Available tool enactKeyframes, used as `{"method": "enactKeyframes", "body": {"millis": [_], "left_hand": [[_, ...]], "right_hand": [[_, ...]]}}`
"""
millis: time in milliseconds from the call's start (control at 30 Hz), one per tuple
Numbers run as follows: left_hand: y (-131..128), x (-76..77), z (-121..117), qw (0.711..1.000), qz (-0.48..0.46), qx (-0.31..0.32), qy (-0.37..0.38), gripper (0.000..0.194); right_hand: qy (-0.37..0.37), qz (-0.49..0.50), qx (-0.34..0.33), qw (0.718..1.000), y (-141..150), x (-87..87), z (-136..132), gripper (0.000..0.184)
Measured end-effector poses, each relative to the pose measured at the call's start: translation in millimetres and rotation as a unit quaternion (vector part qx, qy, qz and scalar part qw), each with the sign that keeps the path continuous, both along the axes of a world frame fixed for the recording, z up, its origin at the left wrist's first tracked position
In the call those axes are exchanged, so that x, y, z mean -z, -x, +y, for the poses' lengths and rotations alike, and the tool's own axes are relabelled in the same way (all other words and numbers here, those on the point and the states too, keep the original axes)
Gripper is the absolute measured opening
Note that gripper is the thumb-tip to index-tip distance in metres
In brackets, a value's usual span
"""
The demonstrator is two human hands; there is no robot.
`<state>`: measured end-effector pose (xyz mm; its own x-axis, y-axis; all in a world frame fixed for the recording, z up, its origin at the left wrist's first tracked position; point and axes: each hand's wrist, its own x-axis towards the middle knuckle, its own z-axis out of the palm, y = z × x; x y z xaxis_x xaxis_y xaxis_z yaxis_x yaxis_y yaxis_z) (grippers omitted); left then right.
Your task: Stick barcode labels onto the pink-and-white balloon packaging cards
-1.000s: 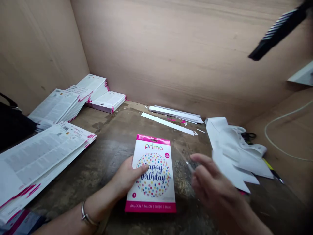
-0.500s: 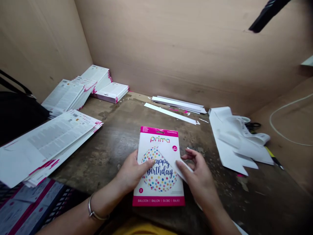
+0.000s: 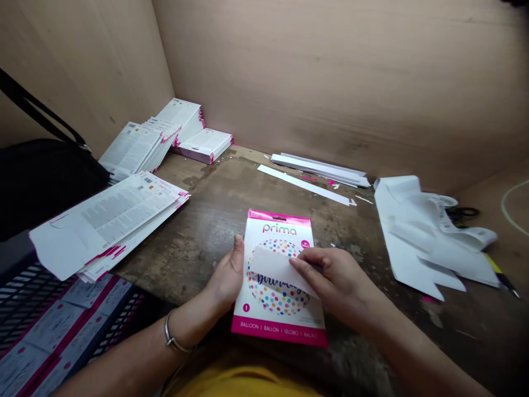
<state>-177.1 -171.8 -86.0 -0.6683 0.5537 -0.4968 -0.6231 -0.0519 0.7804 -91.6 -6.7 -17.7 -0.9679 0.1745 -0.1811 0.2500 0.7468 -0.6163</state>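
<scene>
A balloon packet (image 3: 279, 302) with pink bands, a dotted balloon picture and the word "prima" is tilted up in front of me at the table's near edge. My left hand (image 3: 225, 278) supports it from the left side, thumb raised along the edge and the other fingers hidden behind. Between the thumb and fingers of my right hand (image 3: 336, 275) is a small white piece of paper (image 3: 269, 263). This paper lies across the packet's front and covers part of the lettering on the balloon picture.
Stacks of printed packets (image 3: 132, 146) stand at the back left, with a nearer stack (image 3: 111, 220) above a dark crate (image 3: 28, 275) of packets. White strips (image 3: 303, 184) lie along the back. Crumpled white sheets (image 3: 409, 237), scissors (image 3: 465, 212) and a yellow cutter (image 3: 502, 275) are on the right.
My right hand has moved the white paper leftward and flatter across the packet's front. My left thumb has lifted off the front to the edge. The camera view has shifted left.
</scene>
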Motion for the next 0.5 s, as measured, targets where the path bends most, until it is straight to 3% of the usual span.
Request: {"method": "enactKeyframes", "body": {"millis": [233,400,500], "left_hand": [[1.5,-1.4,-3.5,0.995,0.001,0.055,-0.085,0.074],[2.6,-0.1,-1.8,0.994,0.092,0.054,-0.010,0.055],[2.6,-1.4,0.0,0.994,0.101,0.043,0.002,0.052]], "right_hand": [[-0.044,-0.038,-0.022,0.998,11.8,-0.3,-7.7,0.036],[-0.072,-0.049,-0.027,0.996,14.9,2.4,-11.7,0.032],[-0.119,-0.033,-0.030,0.992,14.1,7.5,-11.0,0.030]]}}
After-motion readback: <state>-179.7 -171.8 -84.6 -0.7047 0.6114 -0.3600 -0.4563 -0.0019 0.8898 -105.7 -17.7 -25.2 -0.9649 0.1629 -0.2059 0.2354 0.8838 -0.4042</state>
